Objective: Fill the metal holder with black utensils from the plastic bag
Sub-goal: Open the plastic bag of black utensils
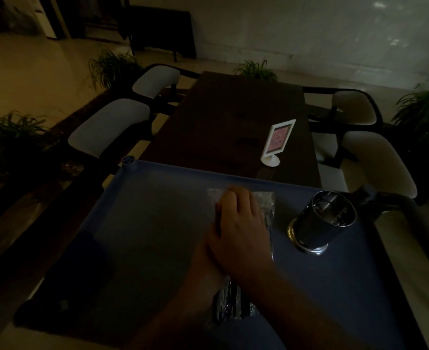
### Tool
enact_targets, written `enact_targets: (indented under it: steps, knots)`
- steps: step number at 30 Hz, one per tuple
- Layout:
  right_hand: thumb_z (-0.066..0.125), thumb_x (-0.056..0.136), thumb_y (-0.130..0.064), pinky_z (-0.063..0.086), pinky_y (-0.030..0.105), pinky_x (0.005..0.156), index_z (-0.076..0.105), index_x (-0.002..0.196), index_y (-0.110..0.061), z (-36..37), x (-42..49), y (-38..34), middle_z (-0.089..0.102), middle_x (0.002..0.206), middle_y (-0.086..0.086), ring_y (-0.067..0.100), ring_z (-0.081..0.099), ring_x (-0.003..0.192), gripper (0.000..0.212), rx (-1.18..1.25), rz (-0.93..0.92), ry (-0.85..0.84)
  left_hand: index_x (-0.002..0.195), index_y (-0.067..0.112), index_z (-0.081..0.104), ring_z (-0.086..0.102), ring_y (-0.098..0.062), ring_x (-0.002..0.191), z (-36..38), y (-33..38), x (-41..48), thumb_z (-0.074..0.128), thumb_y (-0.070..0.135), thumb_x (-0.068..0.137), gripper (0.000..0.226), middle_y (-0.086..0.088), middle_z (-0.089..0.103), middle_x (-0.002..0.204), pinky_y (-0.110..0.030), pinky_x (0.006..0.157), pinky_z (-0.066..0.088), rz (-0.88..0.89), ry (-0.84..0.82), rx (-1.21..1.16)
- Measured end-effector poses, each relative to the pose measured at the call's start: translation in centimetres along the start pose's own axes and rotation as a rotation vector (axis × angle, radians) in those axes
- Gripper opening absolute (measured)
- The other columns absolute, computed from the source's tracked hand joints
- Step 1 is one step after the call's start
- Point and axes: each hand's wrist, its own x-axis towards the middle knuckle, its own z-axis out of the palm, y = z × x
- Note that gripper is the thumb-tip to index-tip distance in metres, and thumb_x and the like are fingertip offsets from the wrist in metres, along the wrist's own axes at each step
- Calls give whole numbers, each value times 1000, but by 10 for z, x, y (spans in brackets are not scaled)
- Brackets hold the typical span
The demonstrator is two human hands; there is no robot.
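On the blue tray-like tabletop [137,223], both hands are stacked over the plastic bag [267,210]. The right hand [241,223] lies uppermost, palm down, fingers loosely spread and flattened across the bag's middle; it presses more than grips, and I cannot tell whether any finger curls under the plastic. The left hand [203,258] is mostly hidden beneath the right one, with only its edge and wrist showing, so how far open it is cannot be made out, nor whether it has hold of the bag.

The bag runs lengthwise under the hands: a crinkled clear end shows just beyond the right fingertips, and a darker end, where the black utensils [230,305] seem to be bundled, pokes out nearer the person, below the wrists. The light is dim, so no single utensil can be counted.

The metal holder [322,221] stands upright to the right of the hands, near but not touching the bag. Its open mouth looks empty as far as the reflections allow.

By this showing the task is barely begun: 0 utensils appear in the holder, the bag looks unopened, and opening it, drawing utensils out and dropping them in are all left.
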Motion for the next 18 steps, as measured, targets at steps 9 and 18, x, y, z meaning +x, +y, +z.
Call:
enact_targets:
  steps: [9,18]
  knots:
    - [64,83,-28,48,40,94,54,101,-14,-4,-3,4,53,125,9,27,50,116,25,21,-21,-2,132,9,47,52,-17,117,3,8,8,36,14,105,30,-8,56,128,-11,89,35,-86,55,149]
    - [68,85,-25,38,19,94,60,88,-20,-8,0,19,50,127,0,13,46,117,10,211,0,-65,79,28,61,61,13,51,6,4,13,61,13,92,20,11,67,63,-3,39,40,-217,-67,-25]
